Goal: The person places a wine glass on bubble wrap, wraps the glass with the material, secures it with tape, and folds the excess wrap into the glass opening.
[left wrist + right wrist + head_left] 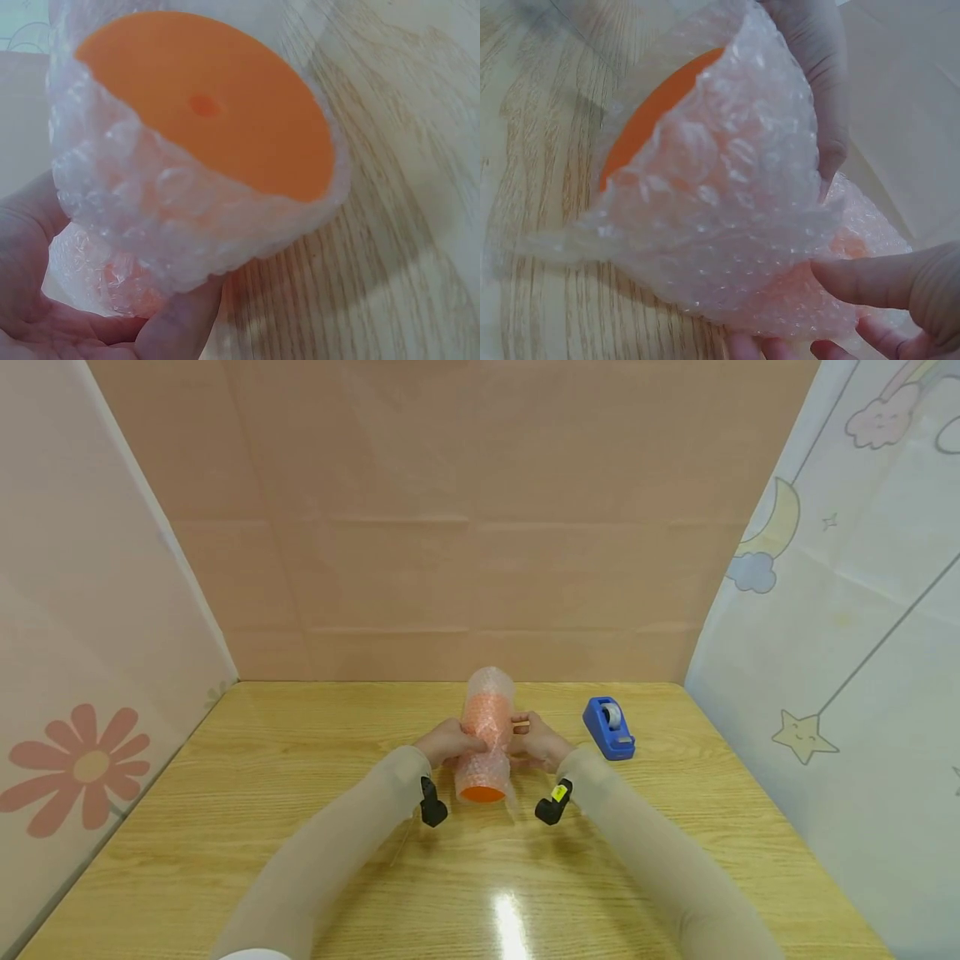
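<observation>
An orange object with a flat round end [232,97] is rolled in clear bubble wrap [487,718] and lies lengthwise on the table. A small dimple marks the middle of that end in the left wrist view. My left hand [450,741] grips the roll from the left, thumb and fingers curved about its narrower middle. From the right, my right hand [540,742] holds the wrap, thumb [870,281] on top and fingers partly hidden underneath. A loose corner of wrap [562,244] sticks out near the orange end. What the wrapped object is, I cannot tell.
A blue tape dispenser [609,728] with a roll of tape stands right of my right hand. The wooden table [315,727] meets a plain backdrop [465,527] behind, with patterned sheets at both sides. Each wrist carries a small black camera [432,806].
</observation>
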Demonstrator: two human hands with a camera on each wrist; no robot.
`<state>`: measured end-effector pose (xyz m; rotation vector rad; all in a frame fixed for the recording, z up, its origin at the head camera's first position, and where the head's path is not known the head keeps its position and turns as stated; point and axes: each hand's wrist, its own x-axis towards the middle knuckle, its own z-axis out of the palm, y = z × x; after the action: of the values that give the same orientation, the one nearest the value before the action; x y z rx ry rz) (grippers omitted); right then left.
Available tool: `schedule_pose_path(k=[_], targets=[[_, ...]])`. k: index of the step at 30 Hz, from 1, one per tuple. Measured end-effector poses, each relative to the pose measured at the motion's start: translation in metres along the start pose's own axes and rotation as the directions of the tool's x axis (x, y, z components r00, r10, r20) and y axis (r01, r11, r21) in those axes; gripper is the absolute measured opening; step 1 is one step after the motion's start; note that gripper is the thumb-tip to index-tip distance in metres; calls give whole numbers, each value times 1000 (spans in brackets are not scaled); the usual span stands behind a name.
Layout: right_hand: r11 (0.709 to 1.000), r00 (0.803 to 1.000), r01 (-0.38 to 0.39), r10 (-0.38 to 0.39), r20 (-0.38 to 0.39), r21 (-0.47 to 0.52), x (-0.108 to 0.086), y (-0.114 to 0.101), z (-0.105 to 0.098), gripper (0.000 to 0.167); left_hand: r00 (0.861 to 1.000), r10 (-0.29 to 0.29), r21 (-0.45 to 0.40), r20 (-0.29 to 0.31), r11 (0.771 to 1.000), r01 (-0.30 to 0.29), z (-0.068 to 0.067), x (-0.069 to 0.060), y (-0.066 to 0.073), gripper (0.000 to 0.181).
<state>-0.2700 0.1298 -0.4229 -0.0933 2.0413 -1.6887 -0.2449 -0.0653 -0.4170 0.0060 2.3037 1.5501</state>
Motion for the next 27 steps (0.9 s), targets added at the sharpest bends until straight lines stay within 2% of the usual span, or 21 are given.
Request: schedule_pose_path(k=[8,13,21,24,27], targets=[[1000,1000,-8,7,-18,-7,-1,-2,1,64,1000,-11,6,-4,1000,11,0,3,-2,55],[999,999,-13,11,-49,-43,-2,-5,2,65,1000,1,-9,21,1000,-1,0,5,-4,53],[998,994,-22,16,-108,-51,-3,-9,5,82,998,10,-32,55,999,-8,0,8,-6,50],[998,992,-33,27,-124,-50,-4,-10,7,81,998,13,-38,65,999,-10,1,8,-6,49],[998,992,-37,30,-123,-55,-5,-10,8,76,998,21,-8,64,1000,-21,0,8,-6,46]])
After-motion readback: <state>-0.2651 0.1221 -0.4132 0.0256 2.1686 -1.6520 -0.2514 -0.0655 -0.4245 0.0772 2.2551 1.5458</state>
